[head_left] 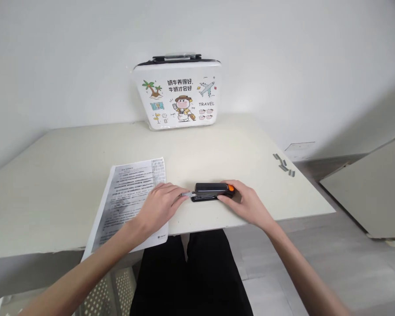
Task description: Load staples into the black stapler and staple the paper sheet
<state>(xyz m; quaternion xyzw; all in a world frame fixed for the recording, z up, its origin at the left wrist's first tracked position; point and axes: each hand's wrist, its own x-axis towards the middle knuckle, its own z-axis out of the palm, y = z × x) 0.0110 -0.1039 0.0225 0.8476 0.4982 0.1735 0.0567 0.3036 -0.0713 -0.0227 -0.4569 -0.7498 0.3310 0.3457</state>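
Observation:
A black stapler (212,189) with an orange button at its rear lies on the table near the front edge. My right hand (245,202) grips its rear end, thumb on the near side and fingers over the far side. At the stapler's left end a narrow silver metal piece (186,194) sticks out. My left hand (163,202) is closed, with thumb and fingertips pinching that piece; whether it is a staple strip or the stapler's slide is hard to make out. Under my left hand and wrist lies a printed paper sheet (128,193), overhanging the front edge.
Several short staple strips (283,166) lie near the right edge of the white table (85,145). A white cartoon-printed case (181,94) with a black handle stands at the back, by the wall. Below the table on the left is a perforated plastic basket (100,294).

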